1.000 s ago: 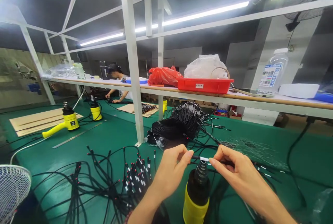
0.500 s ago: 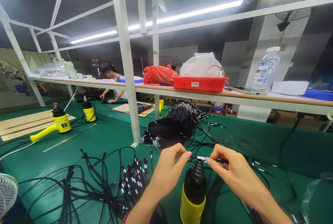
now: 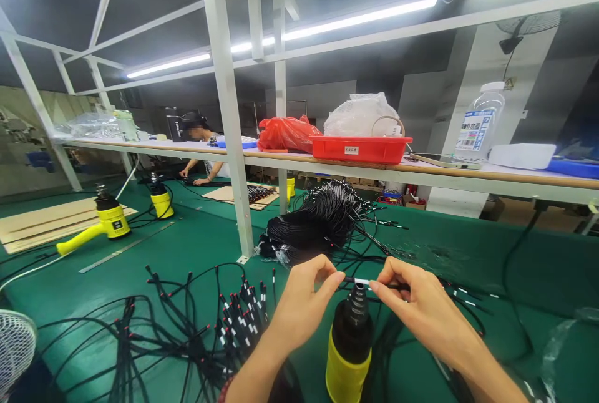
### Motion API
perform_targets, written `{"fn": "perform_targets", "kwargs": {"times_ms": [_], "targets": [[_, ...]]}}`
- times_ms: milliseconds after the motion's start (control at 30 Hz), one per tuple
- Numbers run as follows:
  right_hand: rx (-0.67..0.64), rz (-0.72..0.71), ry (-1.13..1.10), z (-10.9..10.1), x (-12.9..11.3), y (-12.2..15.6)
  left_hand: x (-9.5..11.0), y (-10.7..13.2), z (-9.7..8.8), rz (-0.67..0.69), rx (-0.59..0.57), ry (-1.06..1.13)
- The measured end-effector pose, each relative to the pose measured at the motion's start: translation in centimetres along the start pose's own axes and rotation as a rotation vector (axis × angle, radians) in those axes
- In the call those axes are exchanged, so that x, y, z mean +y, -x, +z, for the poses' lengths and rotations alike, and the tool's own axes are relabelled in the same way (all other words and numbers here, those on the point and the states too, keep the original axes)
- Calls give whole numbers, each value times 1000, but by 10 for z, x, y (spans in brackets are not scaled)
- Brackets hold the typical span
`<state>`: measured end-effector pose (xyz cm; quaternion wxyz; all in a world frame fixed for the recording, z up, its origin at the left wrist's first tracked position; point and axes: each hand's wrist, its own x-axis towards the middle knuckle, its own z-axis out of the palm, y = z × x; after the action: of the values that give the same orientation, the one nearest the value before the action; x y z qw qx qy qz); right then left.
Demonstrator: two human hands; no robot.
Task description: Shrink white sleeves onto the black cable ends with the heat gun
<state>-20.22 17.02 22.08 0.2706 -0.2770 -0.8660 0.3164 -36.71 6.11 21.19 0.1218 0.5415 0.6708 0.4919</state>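
A thin black cable with a white sleeve (image 3: pixel 361 281) stretches level between my two hands. My left hand (image 3: pixel 309 297) pinches its left end between thumb and fingers. On the other side of the white sleeve, my right hand (image 3: pixel 412 300) grips the cable with thumb and forefinger. Just beneath the sleeve is the stepped metal nozzle of a yellow and black heat gun (image 3: pixel 349 353), standing upright. Whether the nozzle touches the cable I cannot tell. Left of my left forearm lies a bunch of black cables with white-banded, red-tipped ends (image 3: pixel 243 319).
Behind my hands lies a big bundle of black cables (image 3: pixel 309 225). More heat guns (image 3: pixel 112 219) stand at the left. A white post (image 3: pixel 229 110) rises from the green table to a shelf with a red bin (image 3: pixel 360 150). A co-worker (image 3: pixel 203 135) sits beyond.
Almost nothing differs. Both hands keep hold of the cable above the nozzle, and the view has shifted very slightly.
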Motion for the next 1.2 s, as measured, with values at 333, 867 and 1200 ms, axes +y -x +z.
{"fn": "perform_targets", "kwargs": {"times_ms": [333, 867, 1200], "targets": [[-40, -13, 75, -2, 9, -1, 1, -3, -3, -9, 5, 36], [-27, -26, 15, -6, 0, 3, 3, -5, -5, -19, -63, -123], [-40, -12, 46, -6, 5, 4, 1, -5, -6, 11, -27, 17]]}}
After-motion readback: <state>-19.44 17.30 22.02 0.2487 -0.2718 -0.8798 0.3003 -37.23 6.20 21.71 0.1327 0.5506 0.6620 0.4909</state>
